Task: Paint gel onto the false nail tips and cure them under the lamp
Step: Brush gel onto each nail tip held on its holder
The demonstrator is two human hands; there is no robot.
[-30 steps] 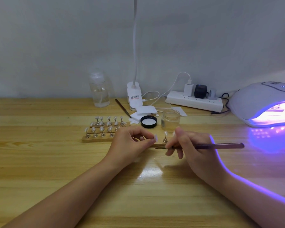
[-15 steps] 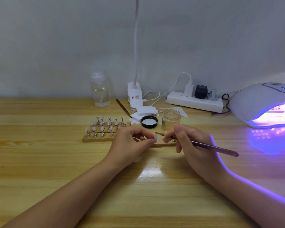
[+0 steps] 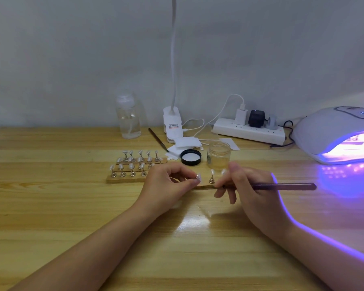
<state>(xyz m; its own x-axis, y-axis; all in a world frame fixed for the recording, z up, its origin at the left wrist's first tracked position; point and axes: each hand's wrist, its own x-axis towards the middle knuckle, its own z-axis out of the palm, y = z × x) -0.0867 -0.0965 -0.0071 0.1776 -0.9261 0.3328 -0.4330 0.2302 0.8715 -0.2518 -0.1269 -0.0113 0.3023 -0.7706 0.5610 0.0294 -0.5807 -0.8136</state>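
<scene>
Head view: the left hand (image 3: 166,185) sits at the middle of the worktop (image 3: 51,206), its grip a pinch of curled fingers and thumb around one false nail tip (image 3: 198,177) on its small stand. Just beside it, the right hand (image 3: 246,190) grips a dark gel brush (image 3: 286,186) pen-fashion, handle pointing toward the right edge; the bristle end is hidden behind the fingers. Between the two hands one more tip on a metal stand (image 3: 211,177) sits on a wooden strip. Further nail tips (image 3: 135,162) stand in rows on wooden holders toward the far-left of the hands, partly covered by the left hand. Behind the hands an open glass jar (image 3: 218,155) stands beside its black lid (image 3: 190,157), which lies inside up. The curing lamp (image 3: 334,133) glows violet at the right edge. Along the far edge stand a clear bottle (image 3: 128,118), a white clip lamp base (image 3: 173,124) and a power strip (image 3: 249,132).
</scene>
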